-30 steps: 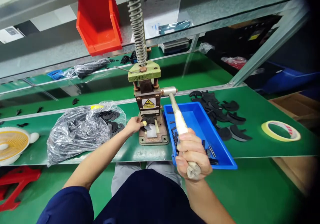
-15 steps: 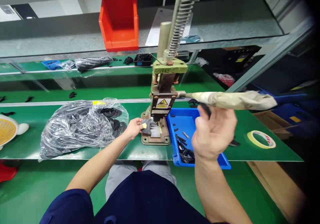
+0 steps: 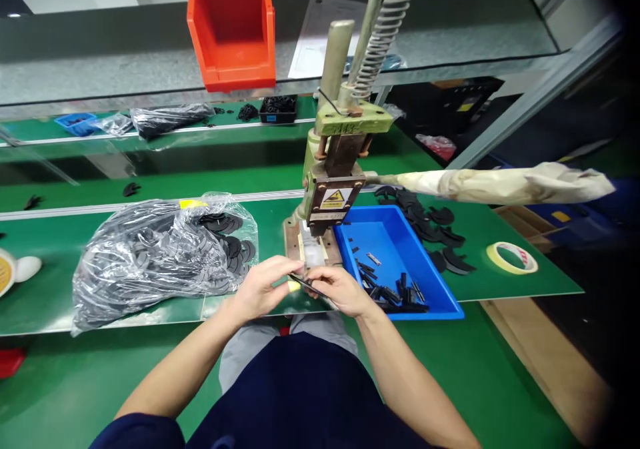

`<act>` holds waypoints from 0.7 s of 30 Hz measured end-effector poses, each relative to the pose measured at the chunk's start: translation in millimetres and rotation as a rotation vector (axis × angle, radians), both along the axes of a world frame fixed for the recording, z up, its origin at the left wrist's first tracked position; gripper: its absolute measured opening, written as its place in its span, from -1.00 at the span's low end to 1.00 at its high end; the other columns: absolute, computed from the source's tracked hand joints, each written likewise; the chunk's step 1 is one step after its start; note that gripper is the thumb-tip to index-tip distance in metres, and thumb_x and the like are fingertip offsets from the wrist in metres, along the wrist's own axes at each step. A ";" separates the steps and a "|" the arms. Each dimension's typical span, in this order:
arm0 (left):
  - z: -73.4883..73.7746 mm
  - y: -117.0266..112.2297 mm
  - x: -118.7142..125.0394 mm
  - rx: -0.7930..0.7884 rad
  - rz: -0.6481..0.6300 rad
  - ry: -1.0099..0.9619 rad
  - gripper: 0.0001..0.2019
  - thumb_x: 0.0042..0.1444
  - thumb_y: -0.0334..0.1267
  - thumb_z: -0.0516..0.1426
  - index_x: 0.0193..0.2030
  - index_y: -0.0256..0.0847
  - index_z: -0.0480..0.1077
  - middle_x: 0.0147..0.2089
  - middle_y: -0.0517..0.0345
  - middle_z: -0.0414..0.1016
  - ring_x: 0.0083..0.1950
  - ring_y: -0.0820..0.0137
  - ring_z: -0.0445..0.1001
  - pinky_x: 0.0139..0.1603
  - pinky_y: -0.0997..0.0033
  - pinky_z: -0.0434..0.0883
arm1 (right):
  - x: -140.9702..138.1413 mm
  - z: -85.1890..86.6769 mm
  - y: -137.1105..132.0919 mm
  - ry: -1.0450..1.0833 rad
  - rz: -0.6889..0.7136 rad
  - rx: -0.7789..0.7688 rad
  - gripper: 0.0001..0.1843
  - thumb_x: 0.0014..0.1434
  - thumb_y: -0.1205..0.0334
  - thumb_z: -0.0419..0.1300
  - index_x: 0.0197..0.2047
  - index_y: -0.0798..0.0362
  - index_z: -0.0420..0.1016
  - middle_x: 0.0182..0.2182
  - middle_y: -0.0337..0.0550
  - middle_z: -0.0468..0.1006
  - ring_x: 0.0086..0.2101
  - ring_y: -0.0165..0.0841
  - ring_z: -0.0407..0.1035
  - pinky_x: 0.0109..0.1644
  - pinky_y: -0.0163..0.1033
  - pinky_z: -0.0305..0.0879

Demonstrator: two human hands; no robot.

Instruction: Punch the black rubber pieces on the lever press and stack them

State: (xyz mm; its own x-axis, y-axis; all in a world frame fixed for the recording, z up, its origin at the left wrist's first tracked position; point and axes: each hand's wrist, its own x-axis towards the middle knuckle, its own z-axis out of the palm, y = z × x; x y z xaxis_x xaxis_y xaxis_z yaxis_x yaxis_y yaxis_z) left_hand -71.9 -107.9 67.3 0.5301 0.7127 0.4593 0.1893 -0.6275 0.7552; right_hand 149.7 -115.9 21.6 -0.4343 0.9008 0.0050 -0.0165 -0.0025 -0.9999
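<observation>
My left hand (image 3: pixel 261 290) and my right hand (image 3: pixel 340 291) meet in front of the hand press (image 3: pixel 333 182). Both pinch one thin black part (image 3: pixel 305 283) held edge-on between their fingertips. A yellow cot covers a left fingertip. The press base (image 3: pixel 309 249) lies just beyond the hands. The press lever (image 3: pixel 505 185), wrapped in pale tape, sticks out level to the right with no hand on it.
A blue tray (image 3: pixel 430 282) with several small black offcuts sits right of the press. Black curved parts (image 3: pixel 440 232) lie behind it, a tape roll (image 3: pixel 513 257) further right. A clear bag of black parts (image 3: pixel 155 255) lies left. A red bin (image 3: pixel 233 32) stands on the shelf above.
My right hand let go of the lever, which swung up to level, then came down to the part. My left hand drew the black part out of the press toward me.
</observation>
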 end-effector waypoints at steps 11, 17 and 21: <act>-1.4 -1.2 -13.9 0.203 -0.089 -0.013 -0.81 0.25 -0.40 0.11 -0.11 -0.13 0.53 -0.17 0.01 0.60 -0.07 0.33 0.57 -0.03 0.31 0.52 | -9.2 1.5 8.2 0.045 0.034 0.060 -0.58 0.06 -0.20 0.33 -0.29 0.02 0.65 -0.29 -0.10 0.60 -0.29 -0.34 0.48 -0.11 -0.14 0.44; -15.2 20.0 -22.1 -0.016 0.251 -0.031 -0.92 0.15 -0.37 0.21 -0.24 -0.17 0.54 -0.20 0.05 0.60 -0.15 0.35 0.56 -0.06 0.38 0.48 | -16.0 -4.9 7.2 -0.040 -0.214 -0.038 -0.56 0.19 -0.16 0.22 -0.07 0.00 0.58 -0.24 -0.07 0.64 -0.31 -0.33 0.50 -0.14 -0.13 0.48; -41.7 89.0 -42.7 -0.380 0.651 -0.214 -0.89 0.00 -0.32 0.30 -0.31 -0.24 0.51 -0.39 0.18 0.53 -0.38 0.44 0.46 -0.29 0.48 0.43 | -2.6 3.9 -5.9 -0.099 -0.285 -0.070 -0.52 0.17 -0.16 0.23 -0.06 0.07 0.57 -0.25 0.01 0.66 -0.33 -0.30 0.52 -0.18 -0.14 0.50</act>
State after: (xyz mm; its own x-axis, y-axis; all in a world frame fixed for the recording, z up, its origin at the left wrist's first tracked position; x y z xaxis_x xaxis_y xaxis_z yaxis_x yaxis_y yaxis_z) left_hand -114.6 -18.9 25.6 -0.1211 0.9786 0.1664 0.2565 -0.1311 0.9576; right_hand 147.1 -121.9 25.5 -0.1594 0.9830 -0.0909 0.0707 -0.0805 -0.9942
